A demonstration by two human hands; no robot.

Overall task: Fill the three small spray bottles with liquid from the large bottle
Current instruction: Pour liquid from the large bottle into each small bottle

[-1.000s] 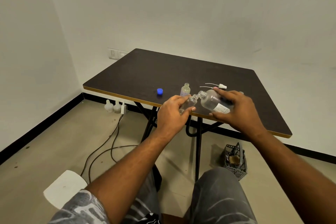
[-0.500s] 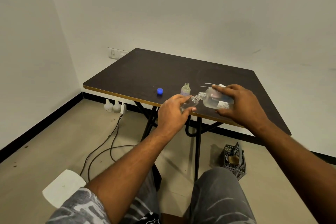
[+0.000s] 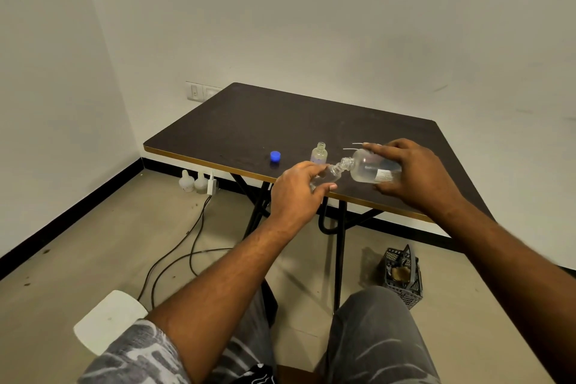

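Observation:
My right hand grips the large clear bottle, which lies tilted almost level with its neck pointing left. Its mouth meets the mouth of a small clear bottle that my left hand holds tilted over the near edge of the dark table. A second small bottle stands upright and uncapped just behind. Thin white spray tubes lie on the table behind the large bottle, partly hidden by my right hand. A blue cap sits to the left.
Under the table's black folding legs a dark basket stands on the floor at the right. Cables run across the floor from plugs by the wall. A white stool corner shows near my left knee.
My right hand has raised the large bottle's base and shifted slightly left, so the bottle tilts flatter toward the small bottle. My left hand has stayed nearly still.

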